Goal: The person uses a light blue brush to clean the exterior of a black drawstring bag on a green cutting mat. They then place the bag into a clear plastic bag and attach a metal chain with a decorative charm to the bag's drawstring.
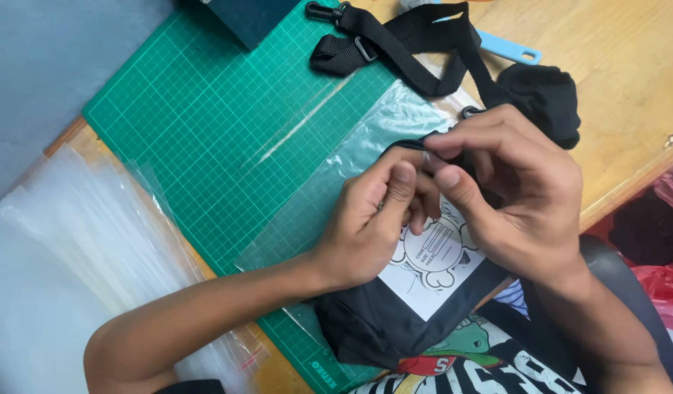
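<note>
Both hands are pinching the same spot: the left hand [369,219] and the right hand [512,190] have thumbs and fingertips closed on the top edge of a small black fabric bag [366,328] that carries a white cartoon-printed paper card [431,266], sitting right at the near edge of the table. The bag is partly inside a clear plastic sleeve [329,182] lying on a green gridded cutting mat [205,124]. A black webbing strap with clips [402,36] loops off above, a stack of clear plastic bags [66,255] sits left, all on the wooden table [621,66].
</note>
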